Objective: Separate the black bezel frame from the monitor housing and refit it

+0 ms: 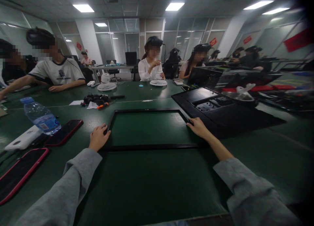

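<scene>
A thin black rectangular frame (pixel 157 147), like a monitor bezel, is in front of me at the green table (pixel 157 183); the green surface shows through its opening. My left hand (pixel 98 136) grips its left side, fingers curled round the edge. On the opposite side, my right hand (pixel 198 127) pinches the right edge between thumb and fingers. Just beyond my right hand lies a large black panel (pixel 235 119) with a rectangular cutout. Whether the frame rests fully on the table or is slightly raised, I cannot tell.
To the left are a water bottle (pixel 41 116), a white box-shaped device (pixel 23 137) and two red-edged phones (pixel 65 132). Black parts (pixel 95 99) with an orange piece lie beyond the frame. White fan parts (pixel 158 83) are near a person (pixel 150 64) across the table; other people sit around.
</scene>
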`<action>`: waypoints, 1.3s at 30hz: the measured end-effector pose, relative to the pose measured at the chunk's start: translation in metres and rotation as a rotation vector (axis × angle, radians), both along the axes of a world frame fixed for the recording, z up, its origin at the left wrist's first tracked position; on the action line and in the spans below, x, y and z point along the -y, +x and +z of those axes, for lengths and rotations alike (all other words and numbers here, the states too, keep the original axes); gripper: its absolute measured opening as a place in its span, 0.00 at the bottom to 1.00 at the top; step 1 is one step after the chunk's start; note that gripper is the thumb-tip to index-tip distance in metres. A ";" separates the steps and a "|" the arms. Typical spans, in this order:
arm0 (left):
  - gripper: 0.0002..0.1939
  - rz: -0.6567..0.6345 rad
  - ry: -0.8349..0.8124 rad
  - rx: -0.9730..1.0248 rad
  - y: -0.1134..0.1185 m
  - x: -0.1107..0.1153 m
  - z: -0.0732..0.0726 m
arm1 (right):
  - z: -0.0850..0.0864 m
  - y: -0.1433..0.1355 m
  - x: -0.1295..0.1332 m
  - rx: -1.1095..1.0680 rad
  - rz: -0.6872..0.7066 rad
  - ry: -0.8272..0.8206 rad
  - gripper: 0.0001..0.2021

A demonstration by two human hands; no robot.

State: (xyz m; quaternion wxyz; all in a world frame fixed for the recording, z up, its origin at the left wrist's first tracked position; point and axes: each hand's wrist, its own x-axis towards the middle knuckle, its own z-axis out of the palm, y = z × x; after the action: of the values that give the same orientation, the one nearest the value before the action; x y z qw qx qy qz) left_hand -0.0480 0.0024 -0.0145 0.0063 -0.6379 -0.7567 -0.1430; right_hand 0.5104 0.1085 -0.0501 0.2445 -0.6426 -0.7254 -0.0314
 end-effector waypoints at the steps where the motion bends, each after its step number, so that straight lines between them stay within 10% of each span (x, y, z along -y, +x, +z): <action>1: 0.23 -0.001 0.003 0.001 0.000 0.000 0.000 | 0.000 0.000 0.000 0.002 0.000 0.000 0.17; 23: 0.23 0.008 0.016 0.015 -0.001 -0.001 -0.001 | 0.012 0.004 0.008 0.002 0.110 -0.063 0.29; 39: 0.23 0.022 0.006 0.042 0.000 0.000 0.001 | 0.022 -0.010 0.021 0.005 0.077 -0.017 0.20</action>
State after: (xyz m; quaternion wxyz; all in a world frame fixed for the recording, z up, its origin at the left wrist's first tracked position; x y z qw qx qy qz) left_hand -0.0477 0.0021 -0.0136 -0.0060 -0.6263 -0.7633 -0.1584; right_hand 0.5005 0.0875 -0.0281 0.2382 -0.6163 -0.7504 -0.0174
